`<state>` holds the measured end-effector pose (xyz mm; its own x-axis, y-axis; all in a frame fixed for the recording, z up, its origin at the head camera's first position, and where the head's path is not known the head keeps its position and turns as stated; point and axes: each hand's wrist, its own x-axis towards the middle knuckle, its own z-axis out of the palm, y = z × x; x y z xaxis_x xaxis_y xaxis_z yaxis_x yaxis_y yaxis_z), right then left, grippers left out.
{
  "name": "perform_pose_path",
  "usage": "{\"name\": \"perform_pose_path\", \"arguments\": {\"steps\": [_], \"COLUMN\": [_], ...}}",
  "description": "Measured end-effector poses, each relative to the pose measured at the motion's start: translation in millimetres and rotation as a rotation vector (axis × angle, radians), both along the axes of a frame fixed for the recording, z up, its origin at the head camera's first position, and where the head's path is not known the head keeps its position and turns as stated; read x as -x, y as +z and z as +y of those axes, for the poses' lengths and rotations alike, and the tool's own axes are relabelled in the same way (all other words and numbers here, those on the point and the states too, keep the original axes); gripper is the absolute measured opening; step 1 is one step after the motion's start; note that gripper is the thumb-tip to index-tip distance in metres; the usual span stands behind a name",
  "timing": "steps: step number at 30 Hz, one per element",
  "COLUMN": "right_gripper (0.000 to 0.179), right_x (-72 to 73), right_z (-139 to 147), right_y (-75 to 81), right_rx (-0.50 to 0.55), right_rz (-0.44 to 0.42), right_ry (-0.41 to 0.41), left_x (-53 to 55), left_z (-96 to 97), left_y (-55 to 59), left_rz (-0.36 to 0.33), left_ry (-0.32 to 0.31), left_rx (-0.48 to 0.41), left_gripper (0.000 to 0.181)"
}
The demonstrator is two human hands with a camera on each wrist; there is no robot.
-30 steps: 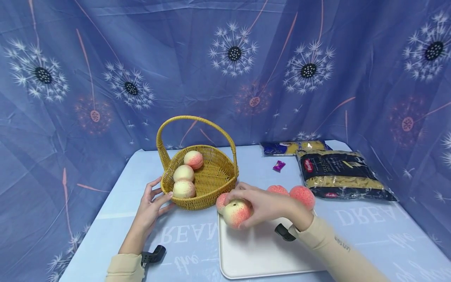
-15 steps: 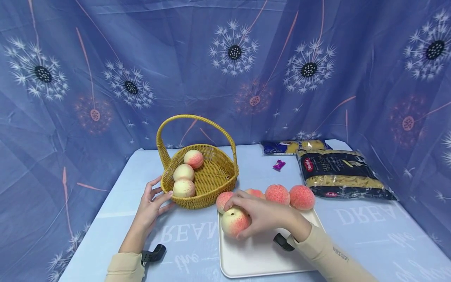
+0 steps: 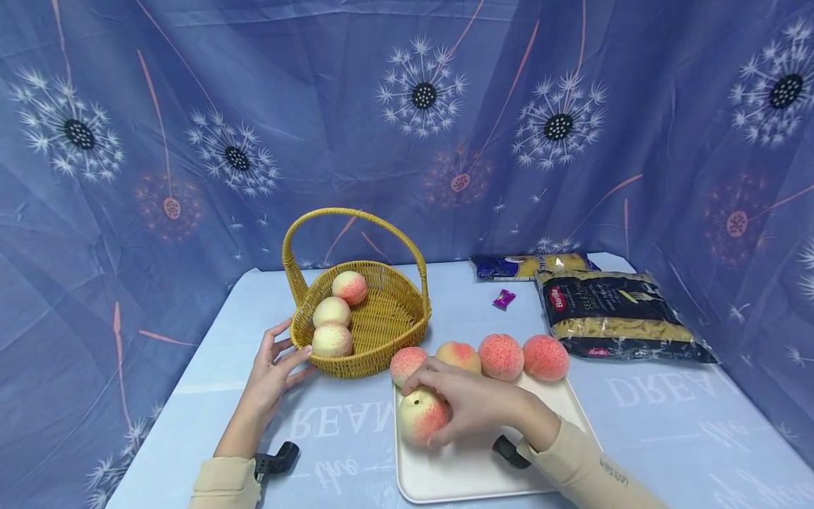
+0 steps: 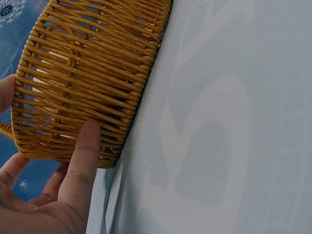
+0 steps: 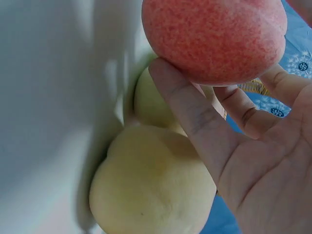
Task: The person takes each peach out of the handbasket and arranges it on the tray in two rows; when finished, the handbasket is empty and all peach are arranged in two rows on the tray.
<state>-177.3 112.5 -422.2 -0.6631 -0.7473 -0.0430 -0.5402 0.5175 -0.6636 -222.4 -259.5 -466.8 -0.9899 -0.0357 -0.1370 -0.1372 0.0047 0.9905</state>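
Observation:
My right hand (image 3: 473,399) grips a cream-and-red peach (image 3: 420,418) over the left part of a white tray (image 3: 483,481). In the right wrist view its fingers curl round the red side of that peach (image 5: 214,39). Behind it, a row of several peaches (image 3: 501,357) lies along the tray's far edge. My left hand (image 3: 270,375) holds the left side of a yellow wicker basket (image 3: 362,366), with the thumb at the rim. The left wrist view shows fingers (image 4: 80,175) against the woven wall (image 4: 92,73). Three peaches (image 3: 333,339) sit in the basket's left half.
A black pasta bag (image 3: 617,314) lies at the right, with a blue pasta packet (image 3: 528,266) behind it. A small purple wrapped candy (image 3: 504,299) is on the table between basket and bags. A blue dandelion-print curtain (image 3: 445,177) stands behind the table.
My right hand has moved the peach slightly towards me and down over the tray, uncovering the row of peaches behind. My left hand and the basket have stayed put.

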Motion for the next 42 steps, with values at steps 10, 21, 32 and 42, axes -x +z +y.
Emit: {"name": "perform_pose_path", "arguments": {"steps": [10, 21, 32, 42], "right_gripper": [0.068, 0.071, 0.063, 0.060], "right_x": [-3.2, -3.0, -1.7, -1.8], "right_z": [-3, -5, -6, -4], "right_y": [-7.3, -11.8, -10.3, -7.7], "right_rx": [-0.013, 0.014, 0.089, 0.092], "right_rz": [0.037, 0.030, -0.135, -0.135], "right_ry": [0.025, 0.028, -0.005, -0.002], "left_x": [-0.1, -1.0, -2.0, -1.1], "left_z": [-0.2, 0.5, 0.6, 0.4], "left_y": [-0.3, 1.7, 0.3, 0.1], "left_rz": [0.002, 0.022, 0.023, 0.025], "left_ry": [-0.001, -0.002, -0.005, -0.007], "left_rx": [0.000, -0.007, -0.008, -0.013], "left_gripper": [0.079, 0.077, 0.077, 0.077]}}
